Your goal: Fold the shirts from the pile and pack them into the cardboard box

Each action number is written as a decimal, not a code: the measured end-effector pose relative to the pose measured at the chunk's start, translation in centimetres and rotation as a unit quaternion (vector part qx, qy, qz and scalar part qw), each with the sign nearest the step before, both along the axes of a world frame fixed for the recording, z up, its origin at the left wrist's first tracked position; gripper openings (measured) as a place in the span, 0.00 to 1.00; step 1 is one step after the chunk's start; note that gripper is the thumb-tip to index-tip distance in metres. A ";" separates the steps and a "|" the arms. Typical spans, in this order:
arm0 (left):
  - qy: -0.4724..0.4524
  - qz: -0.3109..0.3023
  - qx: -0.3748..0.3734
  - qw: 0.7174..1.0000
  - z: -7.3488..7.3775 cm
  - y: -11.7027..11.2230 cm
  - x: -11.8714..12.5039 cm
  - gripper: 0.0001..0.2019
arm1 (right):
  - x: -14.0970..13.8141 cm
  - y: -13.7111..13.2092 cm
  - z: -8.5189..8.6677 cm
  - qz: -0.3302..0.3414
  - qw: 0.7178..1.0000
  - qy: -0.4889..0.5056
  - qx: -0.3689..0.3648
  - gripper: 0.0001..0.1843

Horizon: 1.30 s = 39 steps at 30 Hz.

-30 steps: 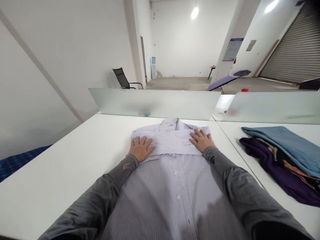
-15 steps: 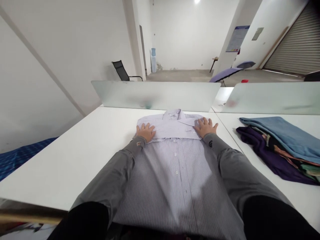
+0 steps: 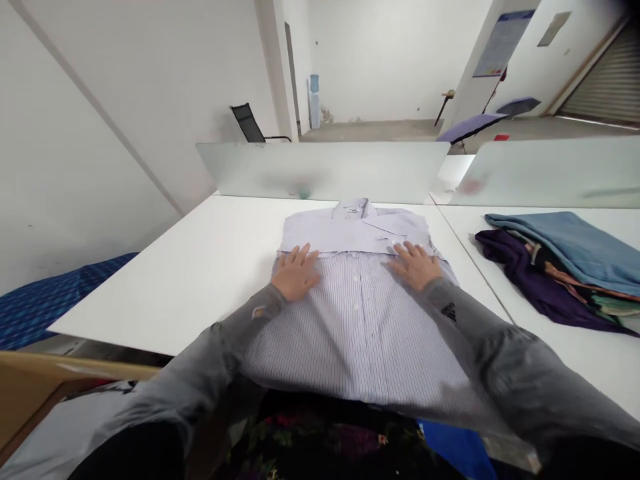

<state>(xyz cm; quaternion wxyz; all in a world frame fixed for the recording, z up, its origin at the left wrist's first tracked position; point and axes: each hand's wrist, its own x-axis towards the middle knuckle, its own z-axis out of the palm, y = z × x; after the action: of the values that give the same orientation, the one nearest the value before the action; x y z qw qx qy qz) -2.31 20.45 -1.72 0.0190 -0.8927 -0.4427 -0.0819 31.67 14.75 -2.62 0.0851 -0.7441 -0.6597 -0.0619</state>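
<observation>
A striped, light purple button-up shirt (image 3: 345, 313) lies spread on the white table (image 3: 200, 253), collar at the far end. Its sleeves are folded across the chest in a band below the collar. On the left side of the shirt, just under that band, my left hand (image 3: 296, 272) rests with fingers spread. Opposite it, my right hand (image 3: 416, 265) lies on the right side near the band's lower edge, also with its fingers apart. Neither hand grips the cloth. The shirt's hem reaches the near table edge.
Beyond the shirt stands a frosted divider panel (image 3: 320, 170), with a second one (image 3: 555, 173) to its right. Folded clothes, blue jeans (image 3: 575, 247) over a purple garment (image 3: 525, 280), are stacked on the right. A cardboard box (image 3: 30, 387) sits below the table at left.
Both hands have slid toward me, from the folded sleeves down to the striped body below them. The head view has shifted, showing more of the floor side and the shirt's near hem.
</observation>
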 end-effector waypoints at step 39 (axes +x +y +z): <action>-0.211 -0.116 0.200 0.950 -5.4 -22.1 -7.3 0.06 | -11.7 -24.0 -2.9 0.220 0.948 0.126 0.193 0.10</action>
<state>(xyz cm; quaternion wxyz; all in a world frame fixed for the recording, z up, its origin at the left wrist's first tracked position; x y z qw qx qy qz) -9.57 -1.69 -7.13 0.0936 -0.8781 -0.3048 -0.3568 19.96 -9.24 -5.56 0.3215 -0.5518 -0.7660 -0.0737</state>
